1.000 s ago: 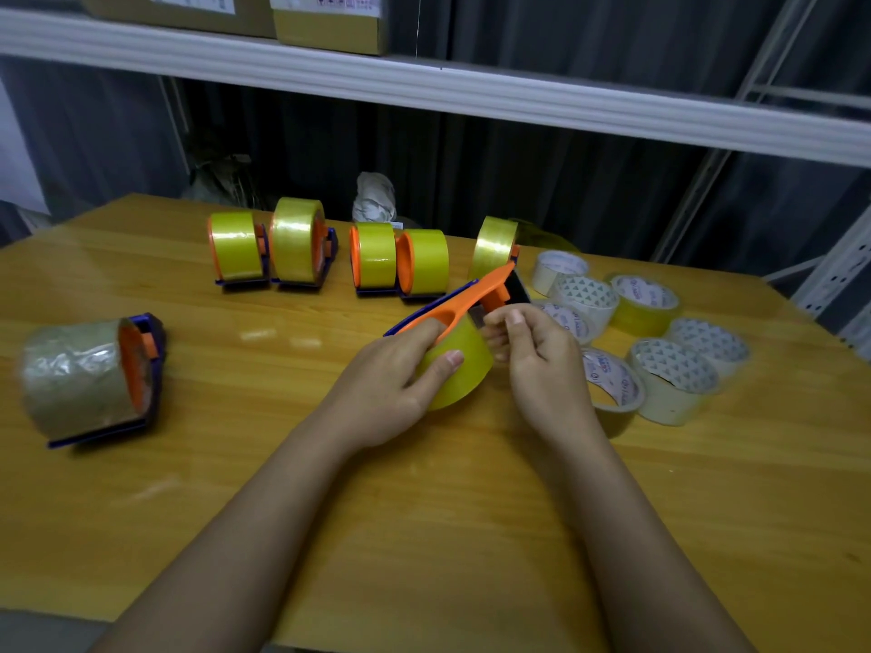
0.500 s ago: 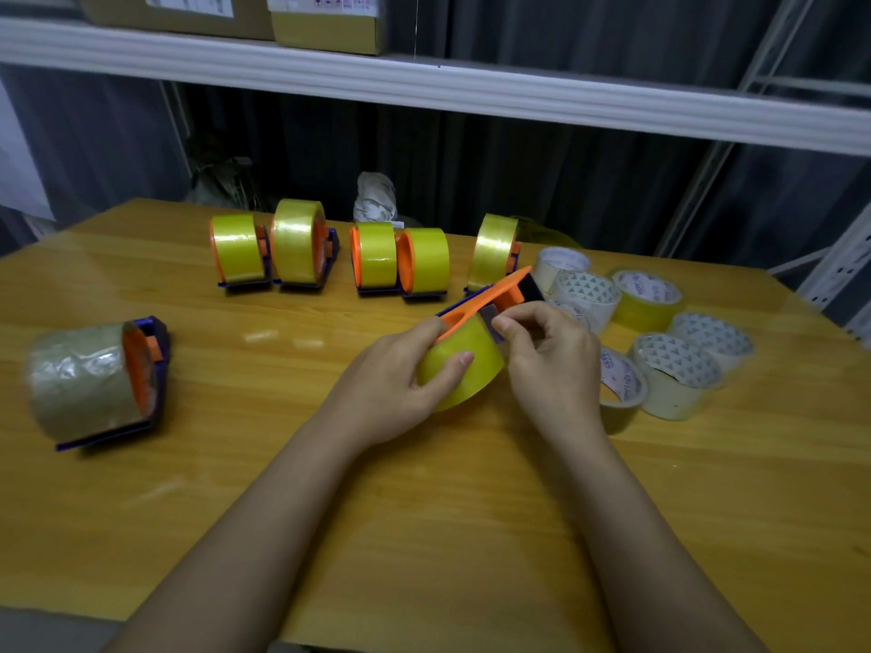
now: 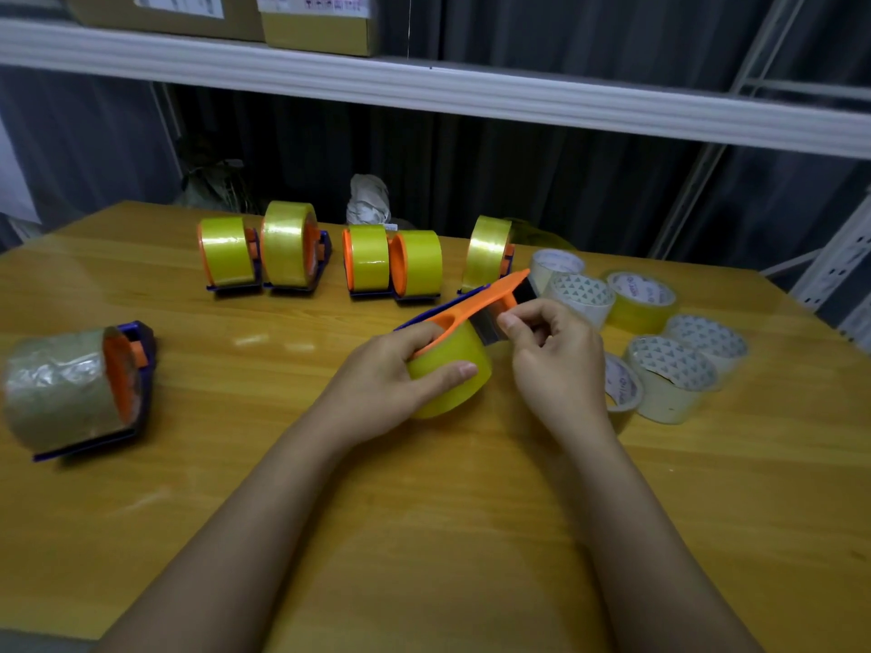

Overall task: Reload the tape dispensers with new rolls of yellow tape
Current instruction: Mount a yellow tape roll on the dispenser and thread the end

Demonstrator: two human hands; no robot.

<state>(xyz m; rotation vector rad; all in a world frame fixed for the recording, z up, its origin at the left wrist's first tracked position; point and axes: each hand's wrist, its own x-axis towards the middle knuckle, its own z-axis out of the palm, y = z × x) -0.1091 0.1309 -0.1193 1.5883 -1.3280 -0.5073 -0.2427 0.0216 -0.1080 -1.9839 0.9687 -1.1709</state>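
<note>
My left hand (image 3: 382, 379) grips the yellow roll (image 3: 450, 377) seated in the orange dispenser (image 3: 476, 306), thumb along its front. My right hand (image 3: 554, 355) pinches the loose tape end (image 3: 490, 325) just beside the cutter. Beyond my fingers stand five loaded dispensers (image 3: 367, 263) in a row. Far off my left hand lies one dispenser with a dull, wrinkled roll (image 3: 70, 391). Just beside my right knuckles sit six spare rolls (image 3: 669, 374) on the wooden table (image 3: 424, 534).
</note>
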